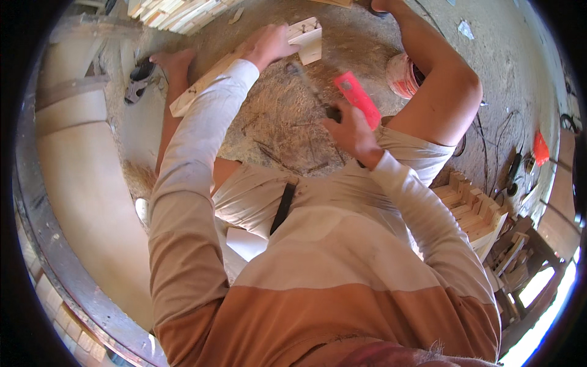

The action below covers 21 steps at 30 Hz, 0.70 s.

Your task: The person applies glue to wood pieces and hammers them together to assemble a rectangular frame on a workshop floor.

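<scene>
My left hand is closed on a pale wooden piece, with its fingers over the upper side. Several dark nails or screws stick out of that piece near its far right end. The wood stretches down to the left, and my left sleeve hides part of it. My right hand is wrapped round the dark grip of a thin-shafted tool. Motion blurs the shaft, and its rounded grey end reaches toward the wooden piece. Right beside that hand is a flat bright red piece; whether I hold it too is unclear.
Stacked wooden strips lie at the far left. A reddish-white bucket stands by my right knee. Slotted wooden pieces and cords are at the right. A sandal lies near my left foot, and a long beige cushioned surface runs along the left.
</scene>
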Tool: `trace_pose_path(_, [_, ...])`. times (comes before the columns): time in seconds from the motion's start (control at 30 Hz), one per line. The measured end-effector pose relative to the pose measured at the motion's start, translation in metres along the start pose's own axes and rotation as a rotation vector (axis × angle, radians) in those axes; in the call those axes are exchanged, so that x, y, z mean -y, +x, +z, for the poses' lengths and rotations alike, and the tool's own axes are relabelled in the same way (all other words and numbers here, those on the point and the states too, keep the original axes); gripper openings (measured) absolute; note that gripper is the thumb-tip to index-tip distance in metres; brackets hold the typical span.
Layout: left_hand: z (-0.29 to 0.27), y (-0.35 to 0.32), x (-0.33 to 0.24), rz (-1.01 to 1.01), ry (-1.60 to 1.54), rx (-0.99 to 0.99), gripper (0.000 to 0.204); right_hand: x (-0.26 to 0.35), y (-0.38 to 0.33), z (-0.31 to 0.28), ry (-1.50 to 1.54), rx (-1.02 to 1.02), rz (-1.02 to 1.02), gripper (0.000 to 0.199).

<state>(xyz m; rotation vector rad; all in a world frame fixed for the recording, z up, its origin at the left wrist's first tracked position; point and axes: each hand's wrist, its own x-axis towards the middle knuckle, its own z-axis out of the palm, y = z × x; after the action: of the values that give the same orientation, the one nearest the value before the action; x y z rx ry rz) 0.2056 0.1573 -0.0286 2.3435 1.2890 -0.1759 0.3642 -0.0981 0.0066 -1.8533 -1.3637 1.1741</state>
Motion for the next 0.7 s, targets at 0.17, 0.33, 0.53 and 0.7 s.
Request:
trace_pose_path(0.17, [-0.001,-0.014,0.002,0.077,0.111,-0.184,0.052,0.07,0.001,-0.079,-0.215,-0.18,-0.241,0.024])
trace_pose_path(0.33, [-0.004,-0.02,-0.001,0.071,0.112,-0.208,0.052,0.126,0.026,-0.106,0.339,-0.284,-0.54,0.01])
trace_pose_path(0.53, [0.004,-0.017,0.005,0.086,0.068,-0.201,0.051,0.06,0.054,-0.09,-0.632,-0.311,-0.374,0.027])
trace_pose_path(0.7, [0.005,-0.013,0.008,0.109,0.051,-0.216,0.047,0.051,0.061,-0.113,-0.465,-0.381,-0.457,0.03])
